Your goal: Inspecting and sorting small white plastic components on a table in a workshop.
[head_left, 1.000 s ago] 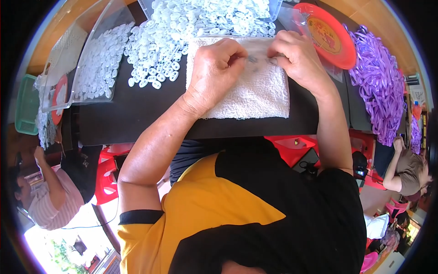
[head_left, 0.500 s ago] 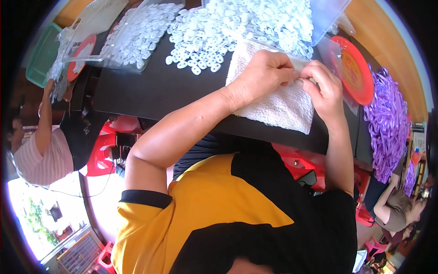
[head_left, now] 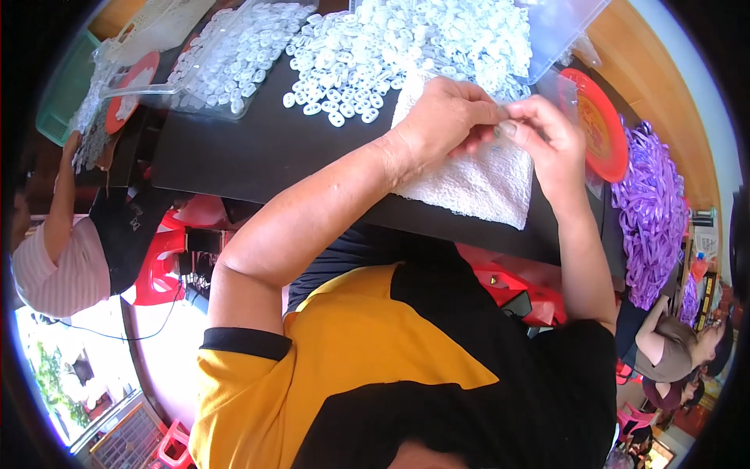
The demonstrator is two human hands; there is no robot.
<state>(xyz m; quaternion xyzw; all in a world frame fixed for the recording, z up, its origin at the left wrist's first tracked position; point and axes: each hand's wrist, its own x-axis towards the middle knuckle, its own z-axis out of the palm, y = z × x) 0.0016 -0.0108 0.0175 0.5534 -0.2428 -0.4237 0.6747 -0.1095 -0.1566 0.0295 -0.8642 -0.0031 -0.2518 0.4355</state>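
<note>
We see our left hand (head_left: pixel 449 117) and right hand (head_left: pixel 556 144) with bent fingers, tips pinched close together. We cannot tell what tiny thing, if any, they hold. The white towel (head_left: pixel 488 184) lies under the fingertips on the dark table (head_left: pixel 258 156). Just past the hands, small white pieces (head_left: pixel 340 70) lie in a see-through box (head_left: pixel 558 35) and spill out. More sit in a clear tray (head_left: pixel 148 90) on the left. We see purple ribbons (head_left: pixel 652 219) on the right.

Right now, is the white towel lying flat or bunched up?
Flat: where it shows, the towel lies smooth on the dark table, its near edge nearly straight. Your left hand hides part of it.
</note>
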